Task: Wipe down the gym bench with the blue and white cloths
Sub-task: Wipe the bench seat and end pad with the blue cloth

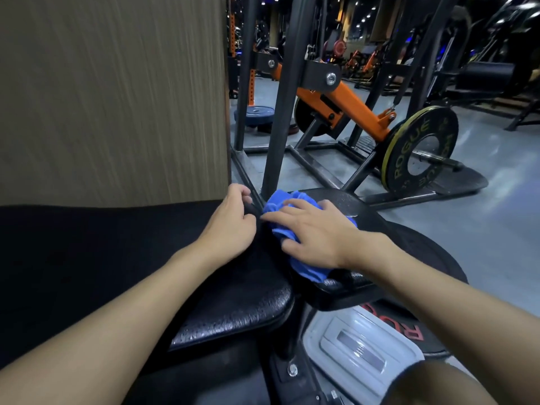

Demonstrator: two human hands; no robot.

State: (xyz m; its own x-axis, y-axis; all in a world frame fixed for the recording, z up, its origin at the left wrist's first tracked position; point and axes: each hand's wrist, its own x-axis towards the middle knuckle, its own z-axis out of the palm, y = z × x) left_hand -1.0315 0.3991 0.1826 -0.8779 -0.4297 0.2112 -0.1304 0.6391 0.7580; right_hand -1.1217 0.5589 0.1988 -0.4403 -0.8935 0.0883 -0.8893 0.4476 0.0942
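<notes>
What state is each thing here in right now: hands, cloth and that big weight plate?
Blue cloth: bunched up, lying on the bench.
Right hand: spread flat, pressing on the cloth.
Left hand: fingers curled over the bench edge.
Weight plate: upright on its bar.
White cloth: not in view.

Blue cloth [305, 268] partly under right hand [318, 232]

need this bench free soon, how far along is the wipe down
Done: nothing can be confirmed; the black bench shows no clear wiped patch. In hand: the right hand presses the blue cloth at the pad's far end, while the left hand grips the edge. Left: the white cloth pass; no white cloth is in view.
</notes>
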